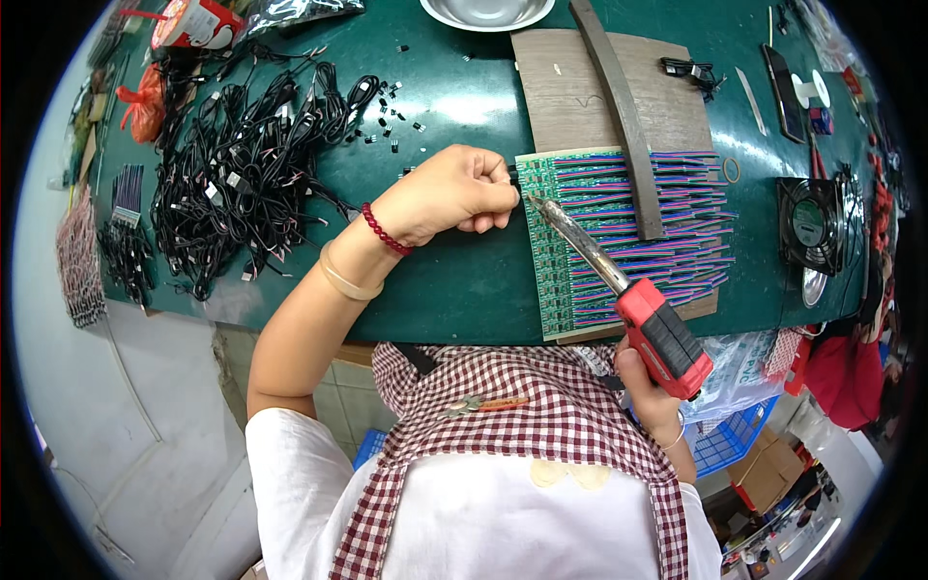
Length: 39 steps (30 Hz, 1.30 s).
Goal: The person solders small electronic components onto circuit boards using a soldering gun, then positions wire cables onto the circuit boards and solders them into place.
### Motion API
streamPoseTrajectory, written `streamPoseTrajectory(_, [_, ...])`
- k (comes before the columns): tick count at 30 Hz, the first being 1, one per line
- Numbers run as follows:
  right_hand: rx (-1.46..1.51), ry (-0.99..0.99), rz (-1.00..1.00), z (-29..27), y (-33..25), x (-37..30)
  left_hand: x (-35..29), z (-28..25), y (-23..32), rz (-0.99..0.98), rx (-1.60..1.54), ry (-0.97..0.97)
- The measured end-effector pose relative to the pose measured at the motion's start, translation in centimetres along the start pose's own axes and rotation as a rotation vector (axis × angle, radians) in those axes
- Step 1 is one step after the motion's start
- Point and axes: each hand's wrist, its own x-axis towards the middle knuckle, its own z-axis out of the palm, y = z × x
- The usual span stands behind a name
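Note:
My right hand [646,391] is wrapped round the red and black handle of a soldering iron [592,253]. The iron's metal tip reaches the left edge of a panel of small green circuit boards [551,246]. Beside that edge, close to the tip, my left hand [471,196] is closed in a pinch. A small dark piece shows by its fingers, but what they hold is hidden. Rows of pink, blue and black wires [691,227] run rightward from the boards. A dark flat bar [623,121] lies across the wires, and a brown wooden board [551,87] lies underneath.
A tangled heap of black cables [242,174] covers the left of the green table [435,290], with small black connectors [387,116] scattered beside it. At the back stands a metal bowl [488,12]. A black fan [810,224], a phone [783,94] and a white spool [812,89] are at the right.

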Motion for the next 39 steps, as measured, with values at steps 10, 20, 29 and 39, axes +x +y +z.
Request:
streamPoseTrajectory(10, [0.166, 0.125, 0.009, 0.1, 0.1, -0.5, 0.0, 0.0, 0.0, -0.011, 0.007, 0.005])
streamPoseTrajectory(20, [-0.009, 0.022, -0.042, 0.0, 1.0, -0.1, -0.2, 0.2, 0.5, -0.015, 0.033, 0.026])
streamPoseTrajectory(29, [0.171, 0.106, 0.009, -0.1, -0.1, -0.1, -0.3, 0.1, 0.3, -0.007, 0.029, 0.027])
streamPoseTrajectory(39, [0.238, 0.167, -0.088, -0.4, 0.4, -0.9, 0.3, -2.9, 2.6, 0.361, 0.818, 0.446])
